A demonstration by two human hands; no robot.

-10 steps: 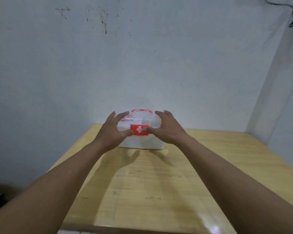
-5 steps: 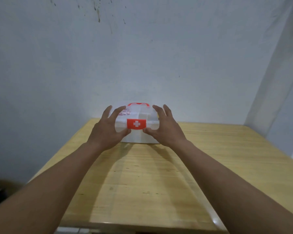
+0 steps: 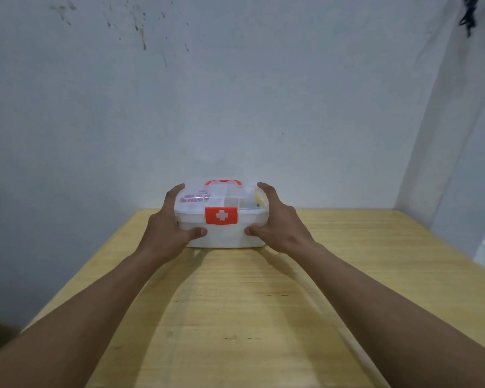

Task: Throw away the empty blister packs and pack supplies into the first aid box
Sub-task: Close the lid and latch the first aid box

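Between the two hands, at the far end of the wooden counter (image 3: 263, 317) and close to the wall (image 3: 235, 107), sits the first aid box (image 3: 221, 236). Its long axis runs left to right, so each short end falls to one hand and neither hand is nearer than the other. The left hand (image 3: 168, 228) wraps the left end, fingers over the clear lid (image 3: 196, 191) and thumb on the front wall; the right hand (image 3: 277, 222) mirrors it on the right end. Both make a closed grip on the box, which rests on the counter. Dead centre between the thumbs is the red latch (image 3: 221, 215) with its white cross, apparently fastened down; the red handle (image 3: 223, 182) lies folded at the back of the lid. Through the lid, pinkish items and something yellow show, too blurred to name. No blister packs or loose supplies are visible on the counter, so packing looks finished. Nothing stands in the way of a lift or a pull toward the body.
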